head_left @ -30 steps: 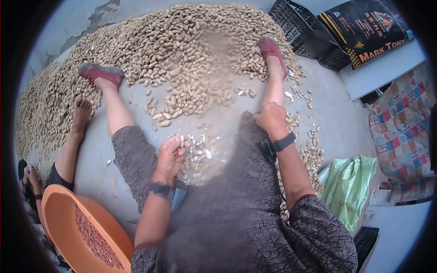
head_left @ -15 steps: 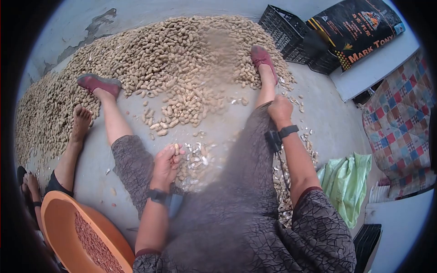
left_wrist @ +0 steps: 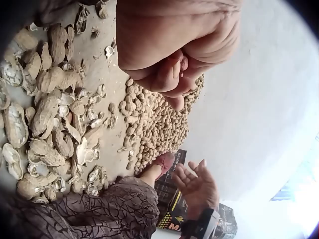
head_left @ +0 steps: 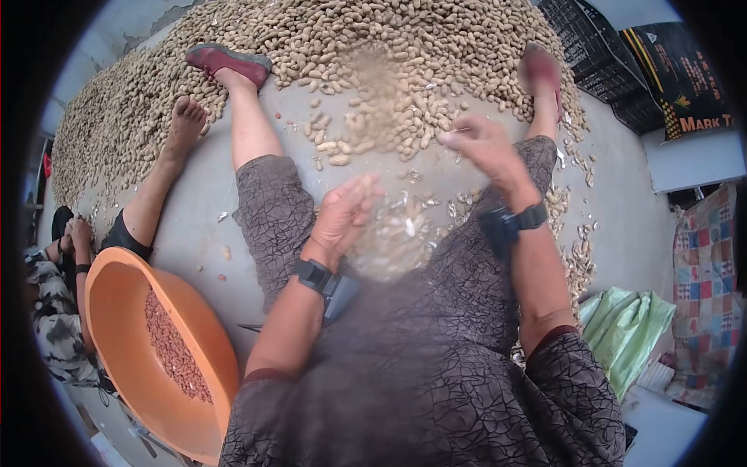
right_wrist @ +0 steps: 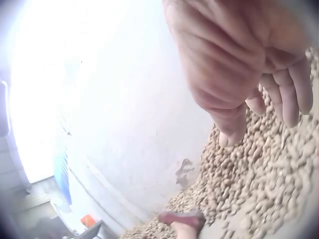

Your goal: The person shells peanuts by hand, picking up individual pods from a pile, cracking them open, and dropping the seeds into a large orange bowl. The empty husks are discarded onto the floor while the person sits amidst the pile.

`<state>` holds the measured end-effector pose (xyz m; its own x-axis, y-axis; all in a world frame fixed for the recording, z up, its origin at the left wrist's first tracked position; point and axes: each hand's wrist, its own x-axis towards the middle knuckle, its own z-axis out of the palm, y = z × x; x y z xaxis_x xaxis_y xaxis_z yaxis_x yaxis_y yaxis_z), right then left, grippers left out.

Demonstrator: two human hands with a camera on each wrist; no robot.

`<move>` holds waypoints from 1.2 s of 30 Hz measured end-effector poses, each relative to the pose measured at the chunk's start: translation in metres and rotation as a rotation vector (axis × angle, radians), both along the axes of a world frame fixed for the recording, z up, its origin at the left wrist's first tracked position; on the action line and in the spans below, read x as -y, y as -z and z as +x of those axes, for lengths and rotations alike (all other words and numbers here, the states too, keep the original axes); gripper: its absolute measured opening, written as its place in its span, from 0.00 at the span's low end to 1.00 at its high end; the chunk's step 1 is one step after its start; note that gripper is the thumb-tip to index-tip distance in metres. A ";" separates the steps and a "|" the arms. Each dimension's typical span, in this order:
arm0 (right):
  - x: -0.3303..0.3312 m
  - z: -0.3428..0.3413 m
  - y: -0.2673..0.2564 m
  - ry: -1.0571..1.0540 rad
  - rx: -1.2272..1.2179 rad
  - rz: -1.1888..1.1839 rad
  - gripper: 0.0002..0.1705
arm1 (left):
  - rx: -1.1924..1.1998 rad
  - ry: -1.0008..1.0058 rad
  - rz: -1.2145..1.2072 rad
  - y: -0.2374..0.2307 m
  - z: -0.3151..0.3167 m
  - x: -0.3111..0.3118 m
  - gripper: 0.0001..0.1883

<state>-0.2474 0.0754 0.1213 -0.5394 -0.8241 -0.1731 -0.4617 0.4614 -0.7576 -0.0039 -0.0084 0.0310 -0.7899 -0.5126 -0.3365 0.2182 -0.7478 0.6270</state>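
My left hand point(head_left: 342, 214) is raised over a patch of opened peanut shells point(head_left: 393, 241), its fingers curled and pinching a peanut point(head_left: 367, 182) at the tips. In the left wrist view a small reddish kernel point(left_wrist: 184, 63) shows between the curled fingers. To the right, my right hand point(head_left: 490, 152) is lifted above the thigh, fingers loosely extended and holding nothing; the right wrist view shows its fingers point(right_wrist: 286, 99) spread apart. Beyond both hands lies a big heap of unshelled peanuts point(head_left: 311, 47), with loose ones scattered along its near edge.
An orange basin point(head_left: 117, 311) with red kernels stands at the left, beside another seated person's bare foot point(head_left: 187, 124). More shells point(head_left: 576, 257) lie along my right leg, near a green sack point(head_left: 630, 331). Black crates point(head_left: 599, 58) and a printed bag point(head_left: 677, 78) are at the back right.
My right hand has let go of the trouser leg by the knee and risen inward, its fingers opening out. The left hand keeps its pinch on the peanut. The head view has shifted.
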 end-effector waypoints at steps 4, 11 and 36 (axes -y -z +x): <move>0.005 0.066 0.040 -0.210 0.473 -0.089 0.34 | -0.042 0.028 -0.040 -0.007 0.002 -0.005 0.19; -0.007 0.111 0.051 -0.194 1.110 -0.247 0.15 | 0.045 0.020 -0.069 -0.015 -0.003 -0.014 0.18; 0.013 0.099 0.086 -0.265 0.760 -0.173 0.04 | 0.130 0.021 0.015 0.002 -0.007 -0.011 0.15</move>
